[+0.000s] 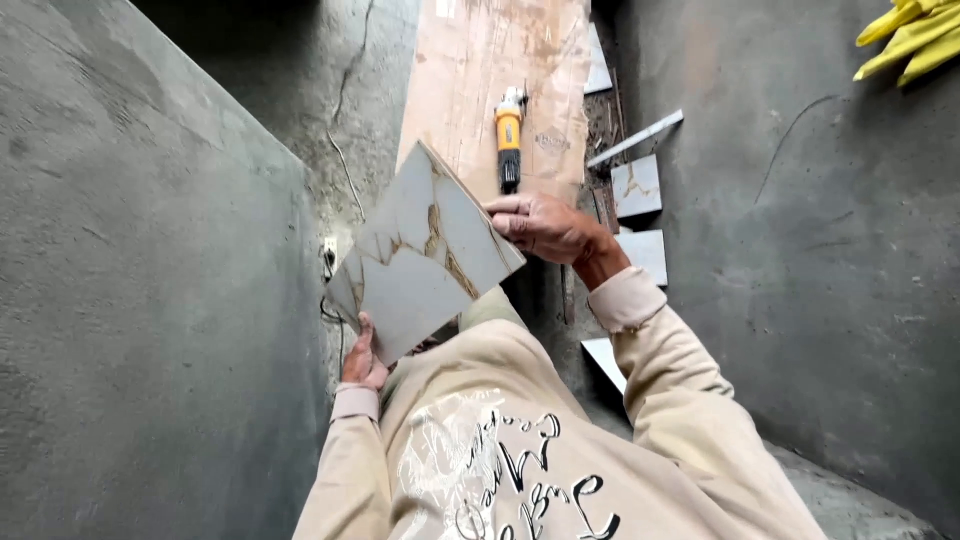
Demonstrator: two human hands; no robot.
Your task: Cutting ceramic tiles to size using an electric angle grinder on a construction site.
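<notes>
I hold a grey marble-patterned tile (420, 255) with brown veins in front of my chest, tilted. My left hand (362, 360) grips its lower left corner from below. My right hand (545, 228) holds the tile's upper right edge, fingers curled over it. Both arms wear beige sleeves.
A yellow and black angle grinder (509, 135) lies on a brown board (480, 70) on the floor ahead. Several cut tile pieces (637, 186) lie to the right of the board. Grey cement walls (150, 300) close in on both sides. Yellow gloves (910, 40) hang at the top right.
</notes>
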